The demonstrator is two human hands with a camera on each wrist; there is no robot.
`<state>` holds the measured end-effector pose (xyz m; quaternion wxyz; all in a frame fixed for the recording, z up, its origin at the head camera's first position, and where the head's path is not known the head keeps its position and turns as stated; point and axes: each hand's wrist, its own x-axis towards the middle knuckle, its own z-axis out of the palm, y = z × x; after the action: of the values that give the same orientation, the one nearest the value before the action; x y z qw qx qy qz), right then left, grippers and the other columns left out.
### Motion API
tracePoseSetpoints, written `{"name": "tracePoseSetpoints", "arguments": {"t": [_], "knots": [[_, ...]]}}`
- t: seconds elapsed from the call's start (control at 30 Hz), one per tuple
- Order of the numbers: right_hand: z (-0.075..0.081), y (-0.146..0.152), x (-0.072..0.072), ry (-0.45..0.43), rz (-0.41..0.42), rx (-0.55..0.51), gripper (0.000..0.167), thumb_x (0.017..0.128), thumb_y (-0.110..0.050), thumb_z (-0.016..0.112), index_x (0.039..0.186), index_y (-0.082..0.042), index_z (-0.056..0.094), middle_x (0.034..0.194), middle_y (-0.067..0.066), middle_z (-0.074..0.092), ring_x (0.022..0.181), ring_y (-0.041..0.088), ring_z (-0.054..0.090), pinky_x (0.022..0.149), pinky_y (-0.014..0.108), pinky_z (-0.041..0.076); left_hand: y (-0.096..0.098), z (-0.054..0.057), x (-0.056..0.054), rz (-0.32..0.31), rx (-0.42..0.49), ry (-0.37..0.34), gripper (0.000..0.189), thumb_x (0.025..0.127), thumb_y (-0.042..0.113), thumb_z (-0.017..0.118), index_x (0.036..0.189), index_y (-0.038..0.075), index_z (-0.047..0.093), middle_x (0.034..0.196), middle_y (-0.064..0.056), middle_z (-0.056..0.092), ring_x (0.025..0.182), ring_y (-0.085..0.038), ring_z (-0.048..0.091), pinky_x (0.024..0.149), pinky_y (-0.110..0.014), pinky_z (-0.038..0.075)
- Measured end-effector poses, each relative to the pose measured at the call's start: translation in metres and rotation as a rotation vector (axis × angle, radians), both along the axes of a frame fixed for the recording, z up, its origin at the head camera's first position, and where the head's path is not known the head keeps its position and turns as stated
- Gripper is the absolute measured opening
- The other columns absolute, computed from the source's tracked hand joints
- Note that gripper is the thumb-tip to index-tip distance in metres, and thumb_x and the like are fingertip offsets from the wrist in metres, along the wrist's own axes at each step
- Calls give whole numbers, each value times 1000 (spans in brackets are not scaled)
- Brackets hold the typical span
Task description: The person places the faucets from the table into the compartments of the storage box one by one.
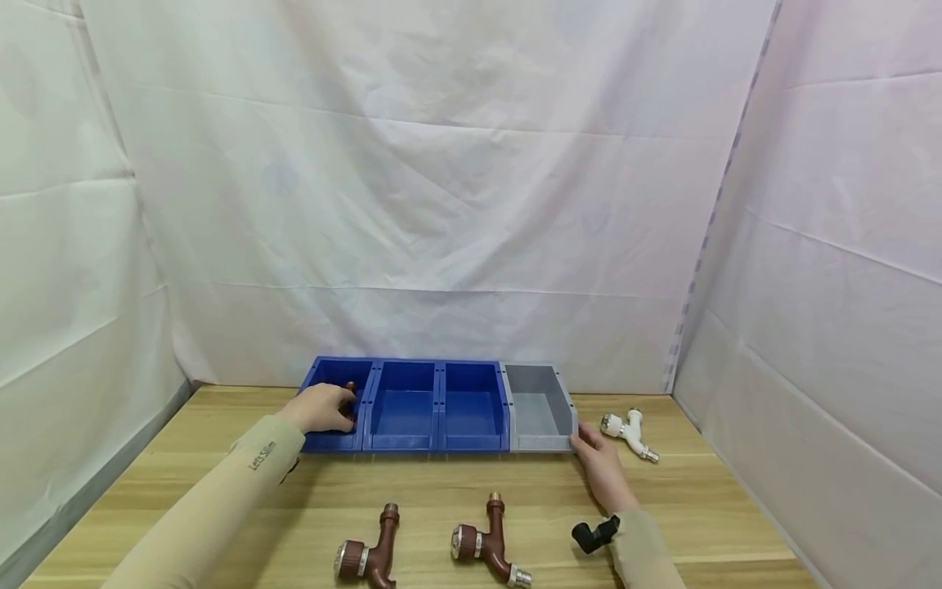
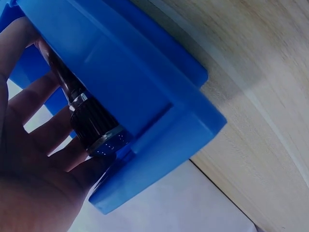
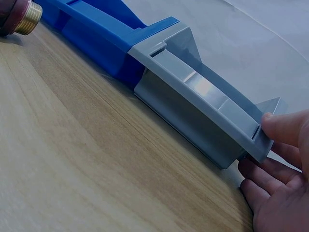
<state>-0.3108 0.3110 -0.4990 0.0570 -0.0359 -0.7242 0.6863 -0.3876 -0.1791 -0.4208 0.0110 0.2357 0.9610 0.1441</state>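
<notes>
The left hand [image 1: 321,407] is in the leftmost blue bin [image 1: 331,444], and we see its fingers curled around a brown tap [image 2: 94,121], ribbed knob towards the wrist camera! The tap sits inside the bin walls; whether it touches the bottom, we can't tell. Over on the other side, our right hand [image 1: 601,466] pinches the front right corner of the grey bin [image 1: 540,442], thumb over the rim, fingers below. Between them, two more blue bins [image 1: 403,409] [image 1: 473,409] complete the row. Just right of the grey one lies a white tap [image 1: 631,432], and nearer us on the worktop [image 1: 419,483], two more brown taps [image 1: 377,556] [image 1: 495,541] lie apart, side by side.
</notes>
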Motion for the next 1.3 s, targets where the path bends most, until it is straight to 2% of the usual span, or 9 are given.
{"name": "tracePoseSetpoints", "arguments": {"t": [0.13, 0.23, 0.37, 0.47, 0.57, 0.7, 0.8, 1.3], "knots": [[0, 0, 1, -1, 2, 3, 53, 101, -12, 49, 148, 6, 30, 152, 23, 30, 138, 28, 29, 86, 6, 37, 0, -1, -1, 5, -5, -7, 47, 76, 23, 78, 117, 1, 68, 109, -12, 67, 96, -29, 62, 82, -49, 49], [0, 0, 1, -4, 2, 4, 54, 101, -13, 50, 148, 6, 30, 152, 23, 30, 138, 27, 29, 91, 9, 37, 1, -3, -2, 12, -7, -4, 47, 76, 23, 78, 116, 1, 68, 110, -12, 67, 97, -29, 62, 82, -49, 49], [-1, 1, 3, -6, -2, 9, 56, 101, -15, 51, 148, 5, 30, 153, 22, 30, 139, 28, 28, 104, 23, 33, 1, -7, -2, 11, -2, -14, 46, 76, 23, 78, 115, 1, 68, 109, -12, 67, 94, -29, 62, 79, -48, 49], [-2, 1, 5, -5, 3, 26, 56, 101, -16, 52, 148, 5, 30, 152, 22, 30, 139, 29, 28, 108, 32, 29, 1, -11, -1, 14, -8, -29, 47, 76, 23, 78, 116, 1, 68, 110, -13, 67, 96, -31, 62, 80, -48, 50], [-4, 1, 6, -6, 12, 30, 56, 101, -15, 52, 149, 5, 29, 152, 22, 30, 139, 30, 28, 106, 27, 31, 1, -13, -1, 19, -13, -30, 47, 76, 24, 79, 116, 2, 68, 111, -13, 67, 100, -33, 62, 81, -49, 50], [-5, 1, 6, 2, 19, 6, 56, 101, -13, 50, 149, 5, 28, 152, 23, 30, 139, 29, 29, 94, 12, 36, 2, -13, -2, 17, -11, -27, 45, 75, 23, 79, 114, 3, 69, 109, -12, 67, 97, -31, 62, 79, -49, 49], [-5, 1, 6, 6, 14, -2, 55, 102, -13, 50, 149, 5, 28, 152, 23, 29, 138, 28, 29, 88, 7, 37, 2, -12, -4, 14, -12, -28, 44, 75, 23, 79, 113, 4, 69, 108, -11, 67, 95, -31, 62, 78, -48, 49], [4, -2, 4, -6, 3, 6, 55, 102, -13, 50, 149, 6, 28, 152, 24, 29, 138, 29, 30, 97, 15, 36, 1, -8, -8, 19, -25, -39, 46, 76, 24, 78, 116, 3, 68, 112, -15, 66, 102, -35, 61, 82, -51, 49]]}}
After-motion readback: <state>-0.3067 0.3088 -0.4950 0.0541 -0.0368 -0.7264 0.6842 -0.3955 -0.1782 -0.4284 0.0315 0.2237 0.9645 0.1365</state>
